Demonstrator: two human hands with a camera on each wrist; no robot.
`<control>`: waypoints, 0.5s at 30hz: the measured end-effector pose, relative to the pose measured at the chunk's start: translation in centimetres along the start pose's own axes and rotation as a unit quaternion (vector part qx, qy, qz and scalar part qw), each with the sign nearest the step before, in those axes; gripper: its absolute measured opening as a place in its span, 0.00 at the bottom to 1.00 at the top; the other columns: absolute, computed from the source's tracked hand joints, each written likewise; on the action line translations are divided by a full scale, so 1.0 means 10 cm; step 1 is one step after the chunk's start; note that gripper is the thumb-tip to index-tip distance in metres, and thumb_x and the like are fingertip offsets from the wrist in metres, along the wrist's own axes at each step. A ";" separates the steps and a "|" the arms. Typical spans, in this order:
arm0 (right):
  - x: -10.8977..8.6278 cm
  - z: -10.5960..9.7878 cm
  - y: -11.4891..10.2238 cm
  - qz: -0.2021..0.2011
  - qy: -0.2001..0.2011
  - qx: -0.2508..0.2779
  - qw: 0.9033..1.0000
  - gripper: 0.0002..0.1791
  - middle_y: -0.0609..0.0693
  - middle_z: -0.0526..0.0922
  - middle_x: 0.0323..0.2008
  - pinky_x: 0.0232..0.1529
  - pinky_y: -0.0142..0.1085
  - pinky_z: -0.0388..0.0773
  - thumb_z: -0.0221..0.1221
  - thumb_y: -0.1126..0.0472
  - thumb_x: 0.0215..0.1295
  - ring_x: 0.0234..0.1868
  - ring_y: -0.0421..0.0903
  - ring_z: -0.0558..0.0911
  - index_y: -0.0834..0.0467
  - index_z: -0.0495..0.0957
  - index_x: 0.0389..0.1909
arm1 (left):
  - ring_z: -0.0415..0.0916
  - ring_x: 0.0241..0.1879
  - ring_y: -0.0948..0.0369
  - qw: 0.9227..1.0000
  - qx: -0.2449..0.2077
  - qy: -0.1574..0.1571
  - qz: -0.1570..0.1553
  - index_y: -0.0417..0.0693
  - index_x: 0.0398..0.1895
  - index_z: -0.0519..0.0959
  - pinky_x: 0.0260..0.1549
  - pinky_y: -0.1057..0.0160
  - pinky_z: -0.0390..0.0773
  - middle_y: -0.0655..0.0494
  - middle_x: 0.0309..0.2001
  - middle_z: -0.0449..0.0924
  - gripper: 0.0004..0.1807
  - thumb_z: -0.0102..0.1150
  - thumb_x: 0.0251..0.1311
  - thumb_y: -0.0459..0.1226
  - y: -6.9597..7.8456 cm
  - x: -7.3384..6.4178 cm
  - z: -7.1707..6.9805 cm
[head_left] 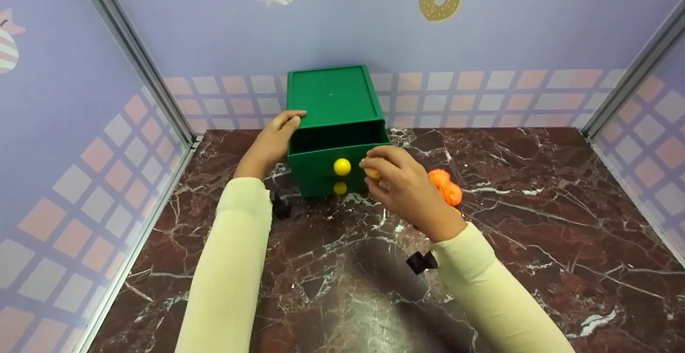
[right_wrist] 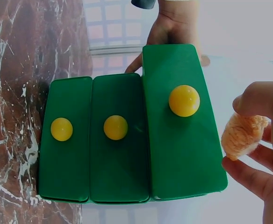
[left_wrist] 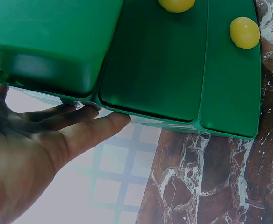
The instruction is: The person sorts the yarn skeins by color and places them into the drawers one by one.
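A green cabinet (head_left: 334,93) with yellow knobs stands against the back wall. Its top drawer (right_wrist: 183,154) is pulled out, and the dark inside shows in the head view. My left hand (head_left: 270,142) rests at the cabinet's left side near the top front corner; the left wrist view shows its fingers (left_wrist: 87,135) lying along that side, fairly straight. Between thumb and fingers, my right hand (head_left: 401,184) pinches a small peach-coloured bundle of yarn (right_wrist: 243,134). It is just in front of the open drawer, right of the yellow knob (head_left: 342,167).
Bright orange yarn (head_left: 445,187) lies on the marbled table (head_left: 535,224) to the right of my right hand. Two lower drawers (right_wrist: 115,163) are pushed in. A patterned back wall (head_left: 481,48) and side walls border the table.
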State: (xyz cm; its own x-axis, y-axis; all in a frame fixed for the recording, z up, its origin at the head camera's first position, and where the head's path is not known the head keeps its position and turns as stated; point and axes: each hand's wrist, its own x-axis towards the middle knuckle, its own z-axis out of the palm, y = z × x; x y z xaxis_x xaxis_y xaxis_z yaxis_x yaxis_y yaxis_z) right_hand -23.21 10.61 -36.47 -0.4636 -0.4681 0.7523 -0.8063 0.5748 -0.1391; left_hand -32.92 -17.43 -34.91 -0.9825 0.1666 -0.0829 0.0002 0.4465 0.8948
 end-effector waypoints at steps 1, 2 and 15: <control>0.01 0.00 0.01 0.000 0.003 0.000 1.000 0.12 0.55 0.79 0.49 0.52 0.37 0.79 0.65 0.68 0.58 0.52 0.50 0.79 0.58 0.82 0.44 | 0.53 0.73 0.51 1.000 -0.003 0.000 -0.001 0.74 0.68 0.63 0.63 0.42 0.65 0.58 0.76 0.52 0.23 0.36 0.72 0.58 0.00 0.00 0.00; 0.02 0.00 0.01 -0.001 0.005 0.000 1.000 0.12 0.56 0.79 0.49 0.52 0.37 0.79 0.65 0.68 0.58 0.51 0.50 0.79 0.58 0.82 0.44 | 0.54 0.73 0.51 1.000 -0.006 0.000 -0.001 0.74 0.68 0.63 0.63 0.42 0.66 0.58 0.76 0.52 0.23 0.36 0.72 0.58 0.00 0.00 0.00; 0.16 -0.02 0.09 0.006 0.022 -0.013 1.000 0.11 0.56 0.79 0.50 0.51 0.40 0.80 0.64 0.65 0.61 0.52 0.52 0.79 0.58 0.81 0.45 | 0.53 0.73 0.53 1.000 0.002 0.001 0.004 0.74 0.68 0.64 0.64 0.43 0.64 0.58 0.75 0.52 0.23 0.36 0.73 0.58 0.01 0.01 0.00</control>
State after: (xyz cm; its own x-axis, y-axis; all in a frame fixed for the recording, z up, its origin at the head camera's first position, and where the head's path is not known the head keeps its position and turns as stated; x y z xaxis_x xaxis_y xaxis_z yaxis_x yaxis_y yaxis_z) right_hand -24.61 10.55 -35.24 -0.4556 -0.4325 0.7780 -0.7912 0.5973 -0.1313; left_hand -33.01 -17.41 -34.82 -0.9828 0.1687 -0.0757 0.0080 0.4482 0.8939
